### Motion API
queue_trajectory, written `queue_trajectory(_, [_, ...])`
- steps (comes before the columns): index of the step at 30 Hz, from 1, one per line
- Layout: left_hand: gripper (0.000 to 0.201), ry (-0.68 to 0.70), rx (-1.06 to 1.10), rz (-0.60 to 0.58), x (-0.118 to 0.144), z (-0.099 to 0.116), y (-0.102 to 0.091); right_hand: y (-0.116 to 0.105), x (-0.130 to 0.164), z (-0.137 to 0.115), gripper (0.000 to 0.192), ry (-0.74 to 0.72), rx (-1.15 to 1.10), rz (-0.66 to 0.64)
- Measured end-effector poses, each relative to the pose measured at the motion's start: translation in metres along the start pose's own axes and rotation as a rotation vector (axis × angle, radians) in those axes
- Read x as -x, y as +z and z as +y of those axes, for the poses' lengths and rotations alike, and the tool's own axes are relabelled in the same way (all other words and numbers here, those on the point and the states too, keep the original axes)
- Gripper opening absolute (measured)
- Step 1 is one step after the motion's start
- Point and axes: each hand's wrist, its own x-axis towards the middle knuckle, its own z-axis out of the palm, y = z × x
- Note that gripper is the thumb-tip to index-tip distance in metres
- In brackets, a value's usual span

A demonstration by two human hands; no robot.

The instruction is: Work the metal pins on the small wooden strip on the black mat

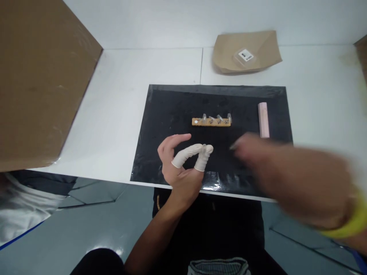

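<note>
My left hand hovers over the near part of a black mat. Its thumb and forefinger wear white finger cots and pinch a tiny grey part. My right hand is blurred by motion at the right of the mat, with a yellow wristband; whether it holds anything cannot be seen. Beyond the hands, in the mat's middle, lies a small tan circuit strip with several clear parts standing on it.
A pink bar lies on the mat's right side. A brown paper bag with a small clear packet sits at the back. A large cardboard sheet fills the left. The white table ends near my body.
</note>
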Motion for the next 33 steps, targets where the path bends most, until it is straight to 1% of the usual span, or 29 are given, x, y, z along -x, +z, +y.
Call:
queue_trajectory(1, [0.015,-0.025,-0.001,-0.01,-0.001,-0.002,0.0,-0.002,-0.004,0.002,0.042,-0.114,0.033,-0.008])
queue_trajectory(2, [0.014,-0.055,0.001,-0.028,-0.003,-0.004,0.001,-0.005,-0.008,0.005,0.042,-0.225,0.088,-0.002])
queue_trajectory(3, [0.013,-0.088,0.008,-0.05,-0.007,-0.008,0.001,-0.009,-0.012,0.01,0.037,-0.307,0.162,0.024])
queue_trajectory(4, [0.012,-0.116,0.022,-0.078,-0.013,-0.014,0.003,-0.014,-0.016,0.016,0.028,-0.339,0.262,0.075])
queue_trajectory(5, [0.012,-0.155,0.039,-0.129,-0.021,-0.021,0.005,-0.017,-0.02,0.023,0.021,-0.32,0.374,0.137])
queue_trajectory(6, [0.012,-0.171,0.066,-0.17,-0.031,-0.03,0.007,-0.019,-0.022,0.029,0.016,-0.261,0.47,0.198])
queue_trajectory(7, [0.013,-0.151,0.077,-0.202,-0.042,-0.039,0.01,-0.019,-0.023,0.034,0.015,-0.18,0.525,0.244])
queue_trajectory(8, [0.013,-0.12,0.056,-0.239,-0.053,-0.049,0.014,-0.016,-0.023,0.038,0.014,-0.143,0.531,0.253])
queue_trajectory(9, [0.014,-0.093,0.028,-0.283,-0.064,-0.058,0.017,-0.011,-0.021,0.04,0.014,-0.129,0.515,0.251])
queue_trajectory(11, [0.016,-0.072,0.011,-0.4,-0.081,-0.073,0.025,0.005,-0.013,0.039,0.013,-0.152,0.401,0.221])
queue_trajectory(12, [0.016,-0.048,-0.002,-0.453,-0.087,-0.078,0.029,0.015,-0.008,0.037,0.012,-0.149,0.35,0.221])
queue_trajectory(14, [0.018,-0.011,-0.036,-0.517,-0.093,-0.083,0.035,0.031,0.002,0.033,0.012,-0.11,0.259,0.212])
queue_trajectory(17, [0.018,0.019,-0.087,-0.531,-0.093,-0.083,0.04,0.044,0.016,0.03,0.012,-0.026,0.15,0.194])
queue_trajectory(21, [0.017,0.028,-0.062,-0.53,-0.092,-0.082,0.038,0.047,0.024,0.034,0.013,0.051,0.07,0.198])
queue_trajectory(24, [0.018,0.046,-0.004,-0.527,-0.091,-0.088,0.034,0.049,0.026,0.036,0.014,0.123,0.026,0.188])
queue_trajectory(28, [0.019,0.048,0.035,-0.537,-0.09,-0.098,0.029,0.056,0.027,0.035,0.016,0.166,-0.029,0.181])
queue_trajectory(33, [0.021,0.072,-0.061,-0.58,-0.091,-0.098,0.03,0.063,0.032,0.038,0.016,0.208,-0.039,0.159])
